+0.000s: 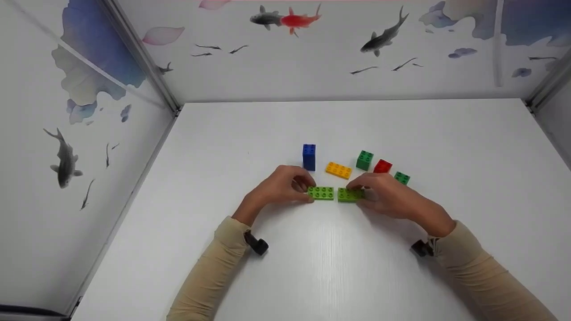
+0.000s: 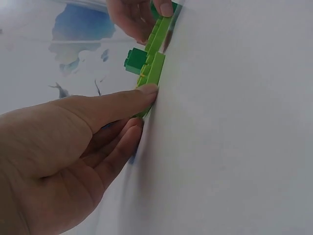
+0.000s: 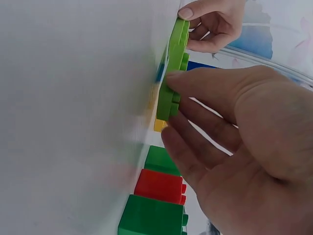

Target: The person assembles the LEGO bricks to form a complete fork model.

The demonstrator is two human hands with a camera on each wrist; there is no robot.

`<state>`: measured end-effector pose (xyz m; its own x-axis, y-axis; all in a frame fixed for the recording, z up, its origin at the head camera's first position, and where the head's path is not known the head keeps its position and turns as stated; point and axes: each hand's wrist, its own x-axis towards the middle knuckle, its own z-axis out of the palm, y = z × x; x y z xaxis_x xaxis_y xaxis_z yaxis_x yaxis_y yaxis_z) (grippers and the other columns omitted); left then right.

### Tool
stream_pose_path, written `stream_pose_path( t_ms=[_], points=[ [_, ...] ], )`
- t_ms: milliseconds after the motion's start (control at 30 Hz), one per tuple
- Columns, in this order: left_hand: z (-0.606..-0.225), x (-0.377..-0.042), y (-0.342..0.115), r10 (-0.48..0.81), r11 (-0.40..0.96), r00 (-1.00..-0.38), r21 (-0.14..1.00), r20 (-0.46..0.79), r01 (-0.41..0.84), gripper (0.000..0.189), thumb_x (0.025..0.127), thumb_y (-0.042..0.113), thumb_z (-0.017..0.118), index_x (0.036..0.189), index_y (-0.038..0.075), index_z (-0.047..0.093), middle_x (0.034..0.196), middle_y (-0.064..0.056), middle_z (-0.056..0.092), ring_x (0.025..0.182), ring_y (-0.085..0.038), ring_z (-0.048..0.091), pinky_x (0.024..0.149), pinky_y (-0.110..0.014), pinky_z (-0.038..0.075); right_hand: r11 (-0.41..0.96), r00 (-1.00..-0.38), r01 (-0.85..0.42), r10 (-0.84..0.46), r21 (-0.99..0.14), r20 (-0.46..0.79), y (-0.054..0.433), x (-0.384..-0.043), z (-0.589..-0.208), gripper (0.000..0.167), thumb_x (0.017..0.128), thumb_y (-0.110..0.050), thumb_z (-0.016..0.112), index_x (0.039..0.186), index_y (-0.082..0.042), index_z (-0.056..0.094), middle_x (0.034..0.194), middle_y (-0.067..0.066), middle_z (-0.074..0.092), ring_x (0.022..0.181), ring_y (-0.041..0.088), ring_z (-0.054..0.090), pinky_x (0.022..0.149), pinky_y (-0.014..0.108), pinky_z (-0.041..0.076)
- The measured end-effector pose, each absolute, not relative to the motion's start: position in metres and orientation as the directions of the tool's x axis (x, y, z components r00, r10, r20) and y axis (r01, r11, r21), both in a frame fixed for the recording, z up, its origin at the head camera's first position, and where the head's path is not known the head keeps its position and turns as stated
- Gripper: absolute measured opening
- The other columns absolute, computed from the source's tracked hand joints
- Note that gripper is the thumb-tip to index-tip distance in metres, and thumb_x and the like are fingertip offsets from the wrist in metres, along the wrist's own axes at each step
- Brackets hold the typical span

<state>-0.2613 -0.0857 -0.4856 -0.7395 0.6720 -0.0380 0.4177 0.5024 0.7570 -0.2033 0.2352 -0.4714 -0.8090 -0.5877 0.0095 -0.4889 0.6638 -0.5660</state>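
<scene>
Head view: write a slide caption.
Left hand holds one lime brick, right hand another lime brick, a narrow gap between them.

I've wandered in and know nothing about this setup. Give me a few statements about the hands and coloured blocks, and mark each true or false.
1. The person's left hand pinches a light-green rectangular plastic brick. True.
2. In the head view, a tall blue plastic block stands left of a rectangular yellow plastic brick. True.
3. The person's right hand holds the yellow brick. False: it holds a second light-green rectangular plastic brick.
4. The two light-green bricks are stacked. False: they lie end to end, with a narrow gap showing in the head view.
5. A red plastic brick sits between one dark-green plastic brick and another dark-green brick. True.
</scene>
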Motion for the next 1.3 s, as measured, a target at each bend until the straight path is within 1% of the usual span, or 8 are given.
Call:
stream_pose_path(
  t_ms=[133,233,733,1033,1300],
  points=[
    [-0.4828,-0.2606,-0.0845,0.700,0.506,-0.708,0.765,-0.093,0.399,0.032,0.086,0.019,0.094,0.113,0.013,0.079,0.105,0.000,0.077,0.093,-0.014,0.068,0.087,-0.025,0.061,0.649,-0.791,-0.500,-0.612,-0.573,-0.002,0.2343,-0.2015,-0.4709,0.040,0.095,-0.006,0.082,0.134,-0.013,0.076,0.129,0.001,0.079,0.117,0.021,0.076,0.103,0.045,0.062],
    [-0.4821,-0.2603,-0.0837,0.710,0.503,-0.697,0.767,-0.104,0.398,0.031,0.085,0.019,0.095,0.112,0.015,0.079,0.103,0.000,0.076,0.091,-0.014,0.068,0.085,-0.025,0.061,0.650,-0.785,-0.505,-0.619,-0.568,-0.010,0.2339,-0.2005,-0.4711,0.040,0.095,-0.007,0.083,0.133,-0.014,0.076,0.128,0.001,0.079,0.118,0.022,0.076,0.103,0.046,0.062],
    [-0.4853,-0.2605,-0.0816,0.720,0.481,-0.690,0.773,-0.078,0.415,0.032,0.086,0.019,0.094,0.113,0.014,0.078,0.103,-0.001,0.077,0.089,-0.012,0.068,0.083,-0.024,0.060,0.653,-0.784,-0.491,-0.620,-0.576,-0.034,0.2347,-0.2016,-0.4710,0.040,0.094,-0.008,0.083,0.134,-0.013,0.076,0.128,0.002,0.078,0.119,0.022,0.074,0.104,0.046,0.062],
    [-0.4861,-0.2598,-0.0826,0.724,0.476,-0.687,0.771,-0.070,0.423,0.031,0.086,0.019,0.094,0.112,0.013,0.078,0.102,0.000,0.076,0.089,-0.011,0.067,0.083,-0.023,0.059,0.647,-0.777,-0.514,-0.629,-0.563,-0.013,0.2356,-0.2013,-0.4712,0.040,0.093,-0.007,0.084,0.132,-0.011,0.076,0.126,0.002,0.078,0.115,0.020,0.075,0.101,0.043,0.063],
    [-0.4857,-0.2598,-0.0830,0.723,0.472,-0.686,0.783,-0.080,0.406,0.032,0.086,0.018,0.094,0.114,0.012,0.078,0.104,-0.002,0.076,0.089,-0.012,0.066,0.083,-0.023,0.059,0.651,-0.779,-0.512,-0.626,-0.560,-0.016,0.2351,-0.2015,-0.4733,0.040,0.095,-0.009,0.083,0.133,-0.012,0.075,0.128,0.002,0.078,0.116,0.021,0.075,0.101,0.043,0.063]
  ],
)
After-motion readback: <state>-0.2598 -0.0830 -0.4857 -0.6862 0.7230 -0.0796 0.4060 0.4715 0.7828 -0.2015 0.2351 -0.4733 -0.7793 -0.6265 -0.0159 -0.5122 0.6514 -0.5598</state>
